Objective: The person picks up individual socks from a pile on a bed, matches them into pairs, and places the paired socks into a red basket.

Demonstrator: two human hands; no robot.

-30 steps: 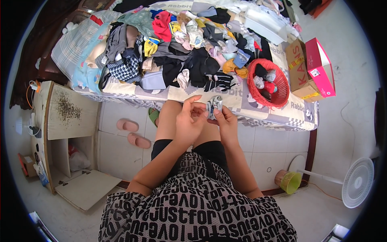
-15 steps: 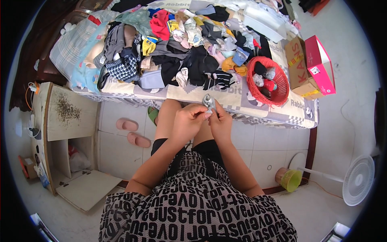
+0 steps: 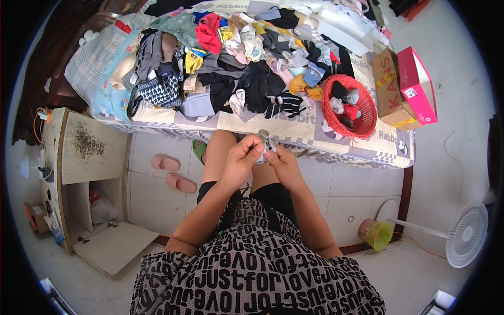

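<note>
A small light grey sock point(image 3: 265, 137), bunched or partly rolled, is held between both hands in front of the bed's near edge. My left hand point(image 3: 243, 156) pinches its left side with thumb and fingertips. On the other side my right hand point(image 3: 284, 164) grips it, the thumb pressed on its front. My fingers hide part of the fabric. Beyond the hands, a wide heap of mixed clothes and socks point(image 3: 257, 79) covers much of the bed. To its right sits a red plastic basket point(image 3: 368, 122) with several balled-up items inside, black, grey, white and red.
The patterned bed sheet point(image 3: 304, 128) shows along the front edge. A cardboard box point(image 3: 386, 86) and a pink box point(image 3: 417, 79) stand right of the basket; a clear plastic bin point(image 3: 344, 31) is behind. Left is an open wooden cabinet point(image 3: 94, 152); right, a white fan point(image 3: 466, 234).
Both hands have drawn the sock slightly lower and to the left. The sock is turned differently, with its rolled end now up between the fingertips.
</note>
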